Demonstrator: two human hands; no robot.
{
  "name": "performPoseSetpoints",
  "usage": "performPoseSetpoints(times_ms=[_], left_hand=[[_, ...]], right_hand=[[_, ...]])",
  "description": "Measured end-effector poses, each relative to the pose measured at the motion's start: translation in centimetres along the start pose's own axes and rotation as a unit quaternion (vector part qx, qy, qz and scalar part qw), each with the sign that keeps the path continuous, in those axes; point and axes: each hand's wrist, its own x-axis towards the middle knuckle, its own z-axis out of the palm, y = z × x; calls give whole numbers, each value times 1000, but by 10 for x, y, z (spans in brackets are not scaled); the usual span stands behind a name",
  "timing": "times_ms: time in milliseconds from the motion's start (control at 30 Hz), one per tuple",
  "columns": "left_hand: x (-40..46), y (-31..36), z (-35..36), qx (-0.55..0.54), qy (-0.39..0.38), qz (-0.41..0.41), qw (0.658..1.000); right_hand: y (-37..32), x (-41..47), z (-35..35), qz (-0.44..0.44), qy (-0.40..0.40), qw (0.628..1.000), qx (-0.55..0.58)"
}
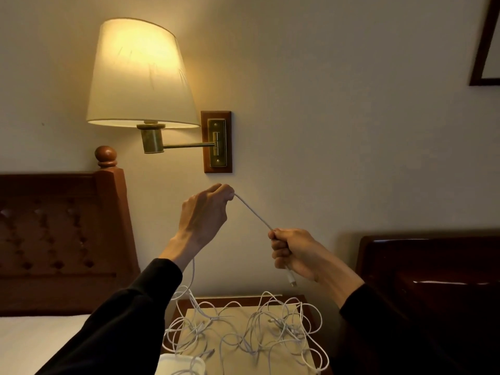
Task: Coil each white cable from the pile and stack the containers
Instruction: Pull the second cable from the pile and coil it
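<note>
From the head camera, both hands are raised in front of the cream wall, under a lit wall lamp with a pale fabric shade. The left hand is up high, its fingers pinched tight on a thin white cable. The right hand sits lower and to the right, clenched in a fist around the same cable, with the white plug end poking out below the fist. Between the two hands the cable runs taut on a slant. From the left hand the rest of it drops past the dark sleeve down to the loose tangled pile of white cables, which sprawls over a tan mat on the small reddish wooden desk near the bottom. A white plastic container shows at the near edge, partly cut off, with a cable strand lying over it. A wooden headboard stands at the left and a dark glossy one at the right.

This looks like the start of coiling one cable, and no finished coil is in view. The risk, I'd say, is the tail below: it runs into the knot of loops, so pulling higher could snag and drag neighbouring cables off the desk, or tighten the tangle.
</note>
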Motion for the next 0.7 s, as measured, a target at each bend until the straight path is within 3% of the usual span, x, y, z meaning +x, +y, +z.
performPoseSetpoints(times_ms=[133, 300, 467, 600, 700], left_hand=[[-12, 5, -2, -39, 22, 4, 999], [-34, -10, 8, -102, 18, -18, 995], [-58, -14, 23, -207, -29, 1, 978], [-80, -14, 30, -268, -57, -85, 958], [-72, 1, 17, -269, -184, -75, 942]], right_hand=[[-4, 3, 0, -53, 31, 987, 146], [-32, -4, -2, -30, -95, 977, 191], [-57, -13, -11, -100, -133, 943, 290], [-66, -8, -17, -176, -77, 946, 262], [-65, -1, -17, -194, -42, 965, 173]])
